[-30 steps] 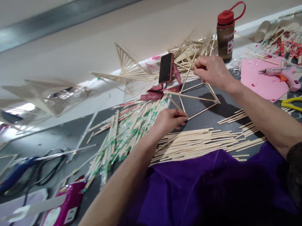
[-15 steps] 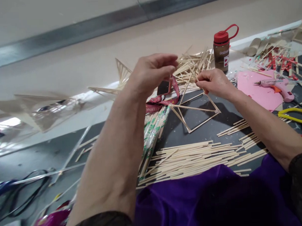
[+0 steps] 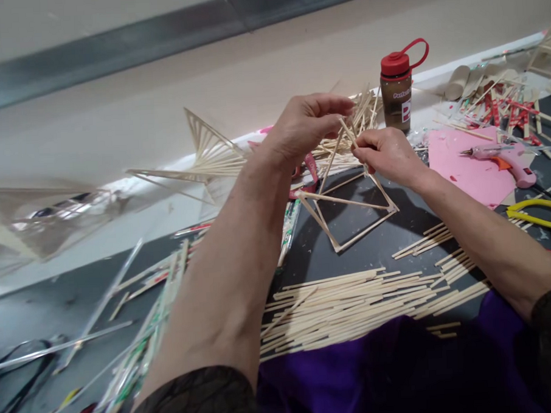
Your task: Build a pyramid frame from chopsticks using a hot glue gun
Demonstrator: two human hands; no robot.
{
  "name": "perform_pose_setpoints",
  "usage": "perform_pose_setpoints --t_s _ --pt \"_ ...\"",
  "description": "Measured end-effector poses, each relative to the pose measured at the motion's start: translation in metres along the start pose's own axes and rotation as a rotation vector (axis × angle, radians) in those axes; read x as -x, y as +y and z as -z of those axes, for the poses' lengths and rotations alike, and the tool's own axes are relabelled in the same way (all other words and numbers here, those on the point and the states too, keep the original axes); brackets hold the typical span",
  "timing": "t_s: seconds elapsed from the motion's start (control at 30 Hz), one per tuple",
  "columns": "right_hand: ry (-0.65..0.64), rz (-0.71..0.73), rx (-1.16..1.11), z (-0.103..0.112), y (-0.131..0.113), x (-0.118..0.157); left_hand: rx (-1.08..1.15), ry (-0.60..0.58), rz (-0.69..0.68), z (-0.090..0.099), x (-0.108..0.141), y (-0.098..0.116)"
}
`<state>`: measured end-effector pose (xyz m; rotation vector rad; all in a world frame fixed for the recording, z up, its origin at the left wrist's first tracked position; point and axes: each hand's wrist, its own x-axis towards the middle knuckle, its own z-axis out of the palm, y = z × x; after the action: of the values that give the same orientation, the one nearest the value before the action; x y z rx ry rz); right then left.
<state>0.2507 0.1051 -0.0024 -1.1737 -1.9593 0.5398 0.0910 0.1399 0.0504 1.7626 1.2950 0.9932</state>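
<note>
A small frame of thin wooden sticks stands on the dark table, with a squarish base and sticks slanting up to a peak. My right hand is closed at the upper part of this frame, pinching a wooden stick between thumb and fingers. Just left of the peak is my left hand, its fingers stretched forward and the thumb apart. The left fingertips come close to the stick's upper end; whether they touch it I cannot tell.
Loose sticks lie in front of me. A red-capped bottle stands behind. To the right are a glue gun on pink sheet and yellow-handled pliers. A fan-like stick model is at left.
My left hand has moved right, closer to the frame's peak. The right hand keeps its pinch in nearly the same place. The view has shifted slightly.
</note>
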Motion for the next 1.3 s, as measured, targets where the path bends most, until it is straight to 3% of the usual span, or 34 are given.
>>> perform_pose_setpoints --t_s 0.53,0.77,1.3 --pt "0.056 -0.020 0.015 -0.007 0.005 -0.004 0.065 -0.015 -0.080 0.001 -0.005 -0.023" --pt "0.062 -0.048 0.028 -0.008 0.015 -0.009 0.073 -0.064 -0.095 0.004 -0.006 -0.025" --pt "0.028 -0.056 0.035 -0.012 0.013 -0.011 0.067 0.007 -0.090 0.011 -0.003 -0.025"
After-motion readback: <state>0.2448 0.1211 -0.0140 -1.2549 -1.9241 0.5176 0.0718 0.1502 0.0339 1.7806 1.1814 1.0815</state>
